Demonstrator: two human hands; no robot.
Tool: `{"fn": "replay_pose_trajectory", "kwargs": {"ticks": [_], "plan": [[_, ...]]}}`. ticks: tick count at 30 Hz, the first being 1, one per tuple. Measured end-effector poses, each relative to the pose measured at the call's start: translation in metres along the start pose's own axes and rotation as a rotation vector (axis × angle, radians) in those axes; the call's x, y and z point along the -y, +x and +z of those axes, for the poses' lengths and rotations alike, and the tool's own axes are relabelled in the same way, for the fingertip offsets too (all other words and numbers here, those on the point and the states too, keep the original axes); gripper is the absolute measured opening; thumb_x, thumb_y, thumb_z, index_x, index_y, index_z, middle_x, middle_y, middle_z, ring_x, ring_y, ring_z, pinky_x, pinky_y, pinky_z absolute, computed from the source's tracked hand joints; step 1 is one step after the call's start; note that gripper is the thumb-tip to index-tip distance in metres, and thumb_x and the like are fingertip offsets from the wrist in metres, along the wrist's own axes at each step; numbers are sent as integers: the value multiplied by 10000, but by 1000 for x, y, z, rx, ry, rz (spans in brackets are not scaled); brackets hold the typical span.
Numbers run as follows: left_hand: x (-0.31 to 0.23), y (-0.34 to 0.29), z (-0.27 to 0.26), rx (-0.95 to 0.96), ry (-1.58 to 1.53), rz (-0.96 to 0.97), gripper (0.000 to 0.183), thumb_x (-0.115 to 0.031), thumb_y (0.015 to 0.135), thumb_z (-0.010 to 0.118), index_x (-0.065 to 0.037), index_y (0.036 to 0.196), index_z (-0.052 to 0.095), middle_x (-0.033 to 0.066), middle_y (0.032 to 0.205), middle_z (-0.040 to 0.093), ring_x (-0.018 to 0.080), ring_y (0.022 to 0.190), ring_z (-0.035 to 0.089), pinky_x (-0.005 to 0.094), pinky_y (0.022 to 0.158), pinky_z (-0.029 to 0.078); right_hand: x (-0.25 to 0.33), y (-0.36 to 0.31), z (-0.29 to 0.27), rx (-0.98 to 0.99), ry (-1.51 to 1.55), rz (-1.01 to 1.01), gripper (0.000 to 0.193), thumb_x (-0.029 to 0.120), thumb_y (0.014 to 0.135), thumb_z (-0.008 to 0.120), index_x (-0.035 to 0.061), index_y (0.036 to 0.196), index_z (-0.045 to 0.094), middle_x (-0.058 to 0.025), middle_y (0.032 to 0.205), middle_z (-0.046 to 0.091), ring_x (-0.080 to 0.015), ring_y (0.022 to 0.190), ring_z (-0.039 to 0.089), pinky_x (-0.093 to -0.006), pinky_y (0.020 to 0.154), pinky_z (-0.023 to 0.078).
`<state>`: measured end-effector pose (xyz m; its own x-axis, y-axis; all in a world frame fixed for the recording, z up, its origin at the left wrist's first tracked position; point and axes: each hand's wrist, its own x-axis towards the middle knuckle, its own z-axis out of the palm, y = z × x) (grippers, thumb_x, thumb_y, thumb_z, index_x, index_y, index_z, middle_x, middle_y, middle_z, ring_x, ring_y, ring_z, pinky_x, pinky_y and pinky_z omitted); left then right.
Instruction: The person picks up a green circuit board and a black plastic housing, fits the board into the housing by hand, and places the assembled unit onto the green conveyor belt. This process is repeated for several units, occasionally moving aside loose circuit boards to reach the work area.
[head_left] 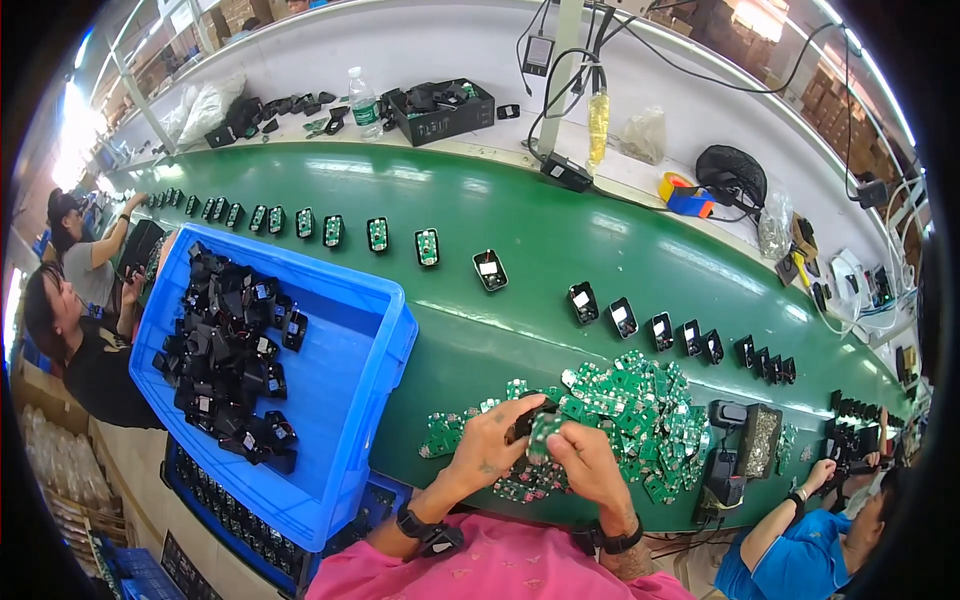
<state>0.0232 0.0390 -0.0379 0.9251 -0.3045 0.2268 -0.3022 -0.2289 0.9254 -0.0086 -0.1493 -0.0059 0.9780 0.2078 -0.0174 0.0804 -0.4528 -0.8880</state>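
Note:
Close in front of me, my left hand (492, 440) is closed around a small black plastic housing (527, 418), mostly hidden by the fingers. My right hand (592, 462) pinches a green circuit board (545, 436) at that housing, touching or nearly touching it; how far in it sits I cannot tell. Under and beyond both hands spreads a loose heap of green circuit boards (640, 415). Along the green bench (450, 360), a row of black housings runs from left to right. Those at the left, such as one housing (427, 247), show green boards inside; others, like this housing (622, 318), show a white part.
A blue bin (400, 330) with black housings (235, 350) stands to my left. A black box (445, 120) of parts and a bottle (363, 103) sit on the back ledge. Right of the heap are black devices and a block (760, 440). Other people work at both sides.

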Motion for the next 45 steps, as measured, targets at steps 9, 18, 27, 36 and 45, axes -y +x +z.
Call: {"fn": "replay_pose_trajectory", "kwargs": {"ticks": [9,18,27,36,45], "plan": [[7,3,22,-126,-99,33,587,117,826,564,-38,1392,553,122,1049,712,60,740,611,247,664,519,25,-1,11,-171,-12,73,219,137,936,645,-24,791,613,-130,655,567,-264,543,542,-371,520,408],[-13,4,16,-88,1,-79,626,60,860,528,-76,1468,468,149,889,639,159,683,585,292,644,488,15,4,21,-419,-136,-71,205,127,941,641,4,777,626,-124,666,576,-293,550,561,-387,505,419],[-12,2,9,68,-535,-147,534,44,924,509,-30,1450,456,115,1126,652,78,769,620,218,615,514,8,2,17,-460,-231,-113,235,166,943,651,26,756,624,-112,641,560,-294,532,555,-397,487,421],[-10,5,19,7,-291,-230,365,-41,978,499,-4,1341,477,137,1023,693,121,624,647,262,531,531,4,6,24,-429,-32,90,227,208,948,646,16,1069,631,-129,693,628,-298,597,639,-384,533,479],[-12,-2,25,-44,-85,-36,381,-53,986,490,-6,1362,463,147,976,697,165,650,691,286,567,548,2,10,30,-407,21,-107,345,149,997,526,74,1333,546,-199,918,671,-348,754,677,-416,662,529]]}}
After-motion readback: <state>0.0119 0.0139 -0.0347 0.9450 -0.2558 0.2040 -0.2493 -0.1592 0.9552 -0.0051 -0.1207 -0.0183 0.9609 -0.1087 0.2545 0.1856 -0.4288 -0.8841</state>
